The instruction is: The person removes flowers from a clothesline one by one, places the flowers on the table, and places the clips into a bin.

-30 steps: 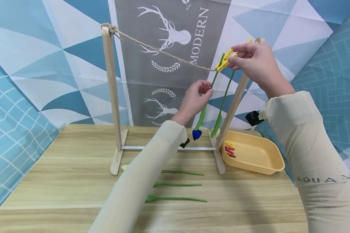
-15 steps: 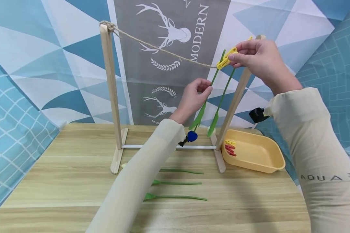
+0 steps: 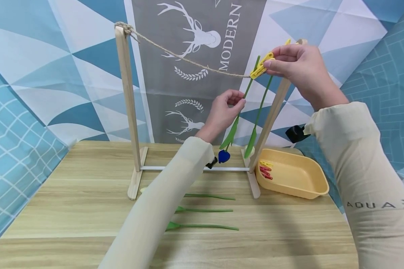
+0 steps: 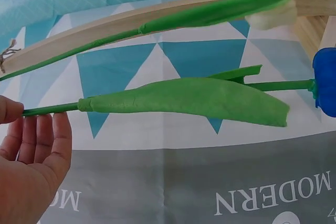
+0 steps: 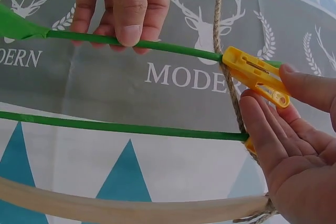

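Observation:
My left hand (image 3: 222,112) pinches the green stem of a blue artificial tulip (image 3: 224,156), which hangs head down. In the left wrist view, its broad leaf (image 4: 184,97) lies beyond my fingertips. My right hand (image 3: 303,71) holds a yellow clothespin (image 5: 252,72) between thumb and fingers. The clothespin's front end sits over the twine (image 5: 218,14) at the stem's upper end. Beside it a white tulip (image 4: 270,15) hangs head down from the twine; another yellow clothespin (image 5: 250,144) at its stem is mostly hidden by my right hand.
The twine runs between two wooden posts (image 3: 127,93) joined low down by a white rod (image 3: 229,169). Several artificial tulips lie on the wooden table (image 3: 272,239), partly behind my left sleeve. A yellow basin (image 3: 293,173) at right contains red and yellow clothespins (image 3: 266,172).
My right hand has shifted slightly right and up with the clothespin's handles. The blue tulip's head has swung a little to the left, and its leaf has turned.

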